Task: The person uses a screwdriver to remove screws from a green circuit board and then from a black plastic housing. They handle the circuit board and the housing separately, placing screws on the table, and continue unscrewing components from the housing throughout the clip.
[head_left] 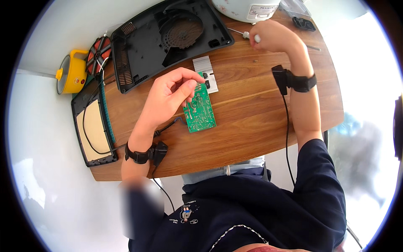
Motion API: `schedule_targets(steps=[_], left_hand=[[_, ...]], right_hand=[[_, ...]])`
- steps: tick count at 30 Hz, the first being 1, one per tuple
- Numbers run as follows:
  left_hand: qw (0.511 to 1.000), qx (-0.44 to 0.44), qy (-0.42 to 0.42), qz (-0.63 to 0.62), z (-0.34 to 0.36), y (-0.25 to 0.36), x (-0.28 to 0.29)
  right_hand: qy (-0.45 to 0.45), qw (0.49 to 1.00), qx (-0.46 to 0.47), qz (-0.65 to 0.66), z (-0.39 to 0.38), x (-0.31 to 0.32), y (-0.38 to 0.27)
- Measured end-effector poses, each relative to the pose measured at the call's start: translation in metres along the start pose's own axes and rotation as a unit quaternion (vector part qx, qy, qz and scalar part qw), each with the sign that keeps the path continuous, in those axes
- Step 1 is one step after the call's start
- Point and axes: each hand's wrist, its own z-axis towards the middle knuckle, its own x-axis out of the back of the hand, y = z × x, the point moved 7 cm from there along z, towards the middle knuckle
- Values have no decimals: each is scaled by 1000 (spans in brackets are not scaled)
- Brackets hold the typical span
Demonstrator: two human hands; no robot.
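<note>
A green circuit board (pixel 201 110) lies on the table with its soldered side up, and a silver metal heat sink (pixel 203 64) with small black components shows at its far end. My left hand (pixel 170 94) is over the board's upper left part, fingers curled and thumb close to the index finger; anything between them is hidden. At the far right, my right hand (pixel 275 37) is closed round the pale handle of a screwdriver (pixel 237 32), whose thin metal shaft points left. Another metal shaft (pixel 313 48) sticks out beyond my right wrist.
A large black plastic housing (pixel 147 54) lies at the back left. Beside it are a red-and-black coil (pixel 99 54), a yellow pot (pixel 74 75) and a black-framed panel (pixel 94 130). A white appliance (pixel 243 9) and a small black part (pixel 303 24) are at the back right.
</note>
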Motion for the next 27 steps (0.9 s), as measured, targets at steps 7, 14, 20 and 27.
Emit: schedule_targets(steps=[7, 14, 20, 27], left_hand=[[1000, -7, -3, -22, 1, 6, 9], [999, -6, -22, -36, 2, 3, 15], [1000, -14, -12, -3, -1, 14, 27], [959, 39, -13, 279, -8, 16, 33]], right_hand=[[-82, 995, -54, -25, 4, -25, -7], [-37, 998, -37, -25, 2, -18, -9], [79, 995, 2, -55, -9, 4, -16], [165, 983, 48, 57, -39, 61, -66]])
